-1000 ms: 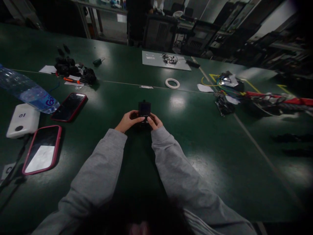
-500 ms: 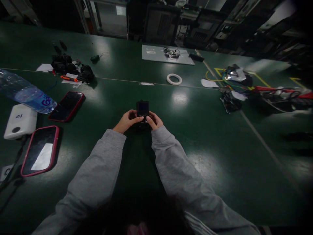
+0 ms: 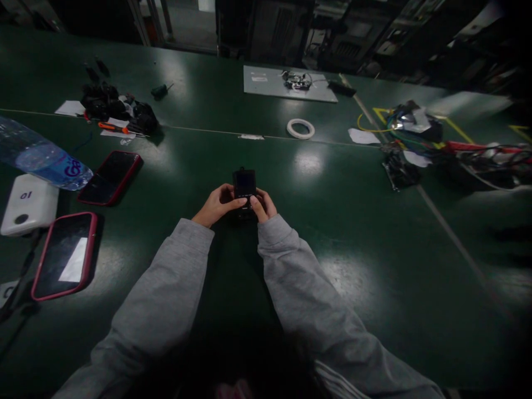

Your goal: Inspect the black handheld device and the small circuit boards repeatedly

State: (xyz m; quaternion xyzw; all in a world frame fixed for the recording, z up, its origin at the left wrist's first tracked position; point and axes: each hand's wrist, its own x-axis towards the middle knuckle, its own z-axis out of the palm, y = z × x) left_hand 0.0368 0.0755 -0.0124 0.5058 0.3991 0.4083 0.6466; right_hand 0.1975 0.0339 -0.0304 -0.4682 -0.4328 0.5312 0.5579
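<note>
A small black device (image 3: pixel 245 184) with a dark screen and a row of buttons is held upright over the green table (image 3: pixel 332 221), in the middle of the view. My left hand (image 3: pixel 216 205) grips its left side, the thumb lying across the lower front. On the other side my right hand (image 3: pixel 265 205) holds it, thumb tip on the front near the buttons. The fingers behind the device are mostly hidden. Both forearms are in grey sleeves.
Two red-cased phones (image 3: pixel 110 177), a white box (image 3: pixel 30 204) and a plastic bottle (image 3: pixel 45 158) lie left. Farther off are black parts (image 3: pixel 118 111), a tape roll (image 3: pixel 300 128) and a grey board (image 3: pixel 266 83). Cables (image 3: pixel 490 160) lie at the right.
The view has shifted slightly, so the far items on the right sit farther right and those on the left farther left. Both hands keep their hold on the device.
</note>
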